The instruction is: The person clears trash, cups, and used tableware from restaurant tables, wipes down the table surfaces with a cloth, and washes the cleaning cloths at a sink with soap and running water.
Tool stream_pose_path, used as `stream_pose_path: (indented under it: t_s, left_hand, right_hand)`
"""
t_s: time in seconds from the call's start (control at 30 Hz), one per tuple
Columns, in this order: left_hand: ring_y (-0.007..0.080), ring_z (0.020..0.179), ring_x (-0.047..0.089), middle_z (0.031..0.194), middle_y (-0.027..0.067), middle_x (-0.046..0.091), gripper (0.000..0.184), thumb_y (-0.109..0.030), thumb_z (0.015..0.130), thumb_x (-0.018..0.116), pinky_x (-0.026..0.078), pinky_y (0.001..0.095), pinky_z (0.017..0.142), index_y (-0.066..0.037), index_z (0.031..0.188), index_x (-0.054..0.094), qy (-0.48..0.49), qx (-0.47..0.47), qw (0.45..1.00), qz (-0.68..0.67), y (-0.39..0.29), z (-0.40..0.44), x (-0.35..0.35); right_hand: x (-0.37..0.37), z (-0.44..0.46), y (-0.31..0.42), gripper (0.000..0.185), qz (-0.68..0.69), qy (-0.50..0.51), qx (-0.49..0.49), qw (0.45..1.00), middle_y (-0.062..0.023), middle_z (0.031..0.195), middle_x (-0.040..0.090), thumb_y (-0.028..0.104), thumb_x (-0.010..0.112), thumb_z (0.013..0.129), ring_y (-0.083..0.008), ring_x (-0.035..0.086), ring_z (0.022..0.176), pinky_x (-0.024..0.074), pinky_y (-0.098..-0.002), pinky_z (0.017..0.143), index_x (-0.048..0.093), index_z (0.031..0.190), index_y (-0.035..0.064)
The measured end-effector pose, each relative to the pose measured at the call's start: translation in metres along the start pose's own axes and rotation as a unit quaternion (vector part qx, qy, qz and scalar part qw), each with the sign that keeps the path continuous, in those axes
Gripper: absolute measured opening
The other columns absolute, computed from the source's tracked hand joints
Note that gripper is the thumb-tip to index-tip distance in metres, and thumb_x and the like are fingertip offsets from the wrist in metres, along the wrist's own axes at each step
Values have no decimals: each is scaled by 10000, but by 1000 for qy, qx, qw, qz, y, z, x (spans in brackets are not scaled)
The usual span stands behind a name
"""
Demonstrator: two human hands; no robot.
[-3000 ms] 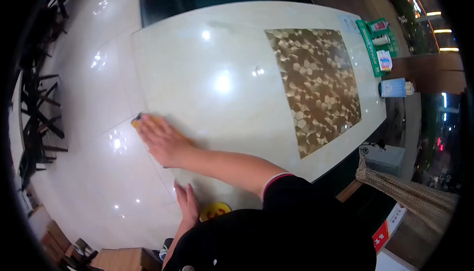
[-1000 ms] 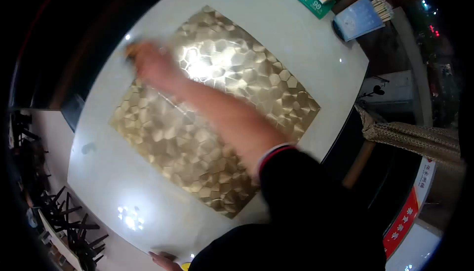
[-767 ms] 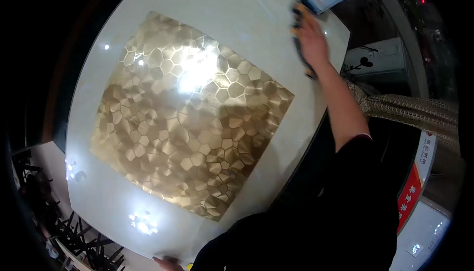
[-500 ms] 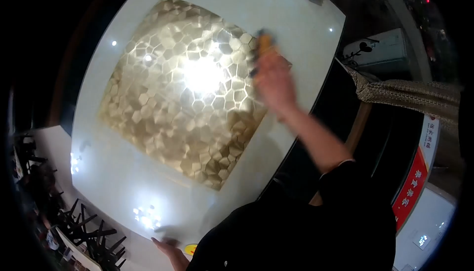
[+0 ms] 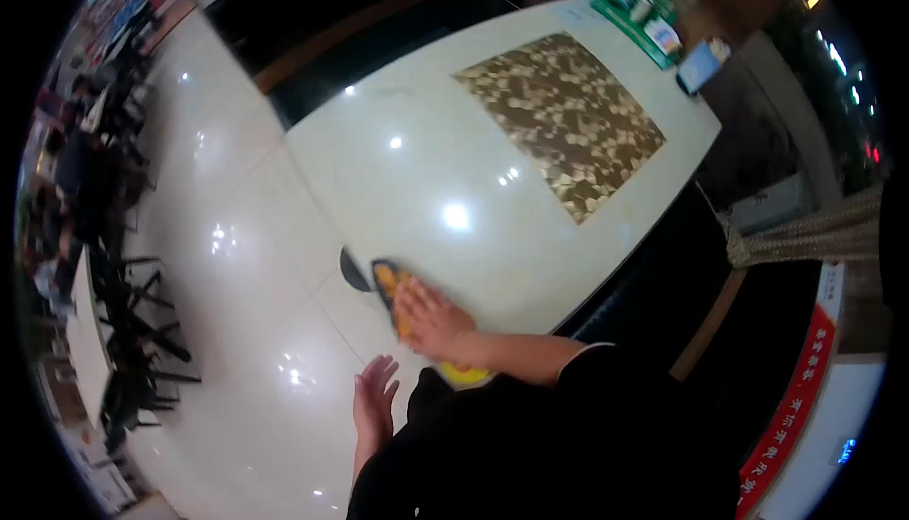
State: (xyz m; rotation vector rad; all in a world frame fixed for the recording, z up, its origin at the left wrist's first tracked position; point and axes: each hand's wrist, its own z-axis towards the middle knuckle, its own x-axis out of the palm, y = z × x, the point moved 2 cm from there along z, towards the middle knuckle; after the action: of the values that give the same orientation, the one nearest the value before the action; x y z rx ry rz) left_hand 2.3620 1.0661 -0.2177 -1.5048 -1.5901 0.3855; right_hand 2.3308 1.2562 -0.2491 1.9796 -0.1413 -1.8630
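My right hand presses an orange cloth with a dark border flat against the near left edge of the glossy cream table. Its fingers lie over the cloth and hide part of it. Off the table edge, above the floor, my left hand is held with fingers apart and nothing in it. A yellow round thing shows at the table's near edge, partly covered by my right forearm. The gold hexagon-patterned panel lies farther up the tabletop.
A green tray with small containers and a light-blue card holder stand at the table's far right corner. Dark benches flank the table. To the left are a tiled floor, another table with dark chairs, and seated people.
My right hand has brought the cloth from the gold panel's right side to the near left edge. My view has swung left, showing more floor. My left hand is now off the table edge.
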Motion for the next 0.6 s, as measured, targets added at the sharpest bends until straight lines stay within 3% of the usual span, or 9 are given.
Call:
stream_pose_path:
  t_s: [0.1, 0.23, 0.3, 0.43, 0.47, 0.5, 0.6]
  left_hand:
    - [271, 1135, 462, 1222, 132, 495, 581, -510, 902, 274, 299, 404, 950, -42, 1191, 462, -58, -28, 998, -18, 19, -64, -89]
    - [265, 1025, 533, 1099, 115, 568, 476, -457, 897, 343, 345, 389, 885, -49, 1072, 516, -267, -66, 957, -88, 65, -133, -220]
    - [251, 995, 542, 1050, 96, 584, 406, -409, 879, 397, 348, 372, 861, -58, 1041, 523, -371, -42, 923, -93, 57, -155, -250]
    - [220, 911, 570, 984, 51, 592, 239, -302, 842, 488, 390, 314, 704, -107, 964, 552, -369, 9, 922, -117, -5, -125, -267]
    - [212, 888, 579, 950, 71, 592, 188, -233, 842, 513, 406, 293, 700, -94, 963, 546, -310, 81, 946, -46, -14, -108, -277]
    - [199, 873, 581, 932, 87, 594, 163, -194, 854, 511, 419, 291, 727, -74, 959, 541, -314, 60, 941, -110, -66, -97, -254]
    - [174, 869, 587, 919, 72, 607, 159, -180, 865, 501, 418, 295, 753, -51, 948, 540, -297, 105, 949, -26, -125, -35, -289]
  right_hand:
    - [-2, 7, 14, 676, -29, 29, 56, 998, -162, 1436, 143, 410, 427, 837, -349, 84, 1331, 132, -459, 1067, 254, 1346, -1]
    - [10, 27, 36, 647, -57, -10, 97, 994, -167, 1436, 139, 366, 422, 831, -362, 69, 1331, 122, -469, 1067, 262, 1345, 7]
    - [23, 42, 42, 675, -122, -19, 175, 977, -192, 1415, 172, 321, 514, 783, -380, 100, 1321, 157, -483, 1054, 280, 1328, -1]
    - [35, 69, 44, 649, -124, -60, 207, 969, -189, 1412, 181, 242, 523, 765, -391, 109, 1317, 173, -494, 1047, 290, 1321, 4]
    - [34, 76, 46, 607, -124, -69, 227, 963, -190, 1411, 191, 223, 497, 779, -394, 121, 1314, 176, -499, 1045, 310, 1316, 11]
    - [30, 86, 48, 567, -125, -79, 245, 958, -191, 1410, 202, 204, 471, 793, -398, 133, 1311, 178, -505, 1043, 330, 1310, 17]
    - [16, 140, 44, 561, -156, -103, 255, 949, -190, 1393, 241, 180, 489, 783, -398, 175, 1298, 204, -514, 1029, 345, 1302, 22]
